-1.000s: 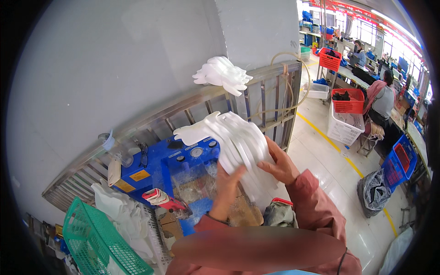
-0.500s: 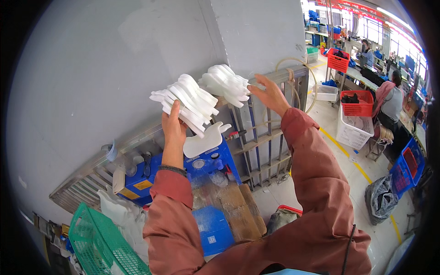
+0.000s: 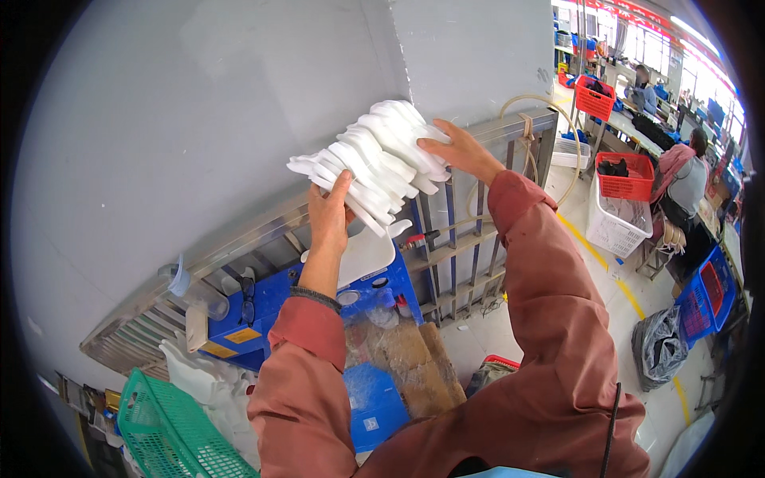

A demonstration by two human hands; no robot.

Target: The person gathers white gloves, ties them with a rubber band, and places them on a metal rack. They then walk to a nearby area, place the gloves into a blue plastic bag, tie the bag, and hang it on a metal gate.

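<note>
Between my two hands runs a row of curved white pieces, thin and foam-like (image 3: 368, 163), pressed face to face above a metal rail. My left hand (image 3: 328, 217) grips the near left end, thumb on top and fingers underneath. At the far right end, my right hand (image 3: 460, 151) closes on the pieces with thumb and fingers; part of its grip is hidden behind them. Below the row, a single white piece of similar shape (image 3: 368, 256) lies on a blue machine (image 3: 378, 301).
A slatted metal frame (image 3: 470, 263) stands along the grey wall (image 3: 199, 119). A green basket (image 3: 171, 426) and loose white pieces (image 3: 191, 374) are at lower left. Eyeglasses (image 3: 248, 299) rest by a blue box. On the right are red baskets (image 3: 625, 187) and two seated people.
The two separate bundles of white pieces now meet in one row. My left hand has come up and right with its bundle; the right hand has closed in on the other. The view has shifted slightly.
</note>
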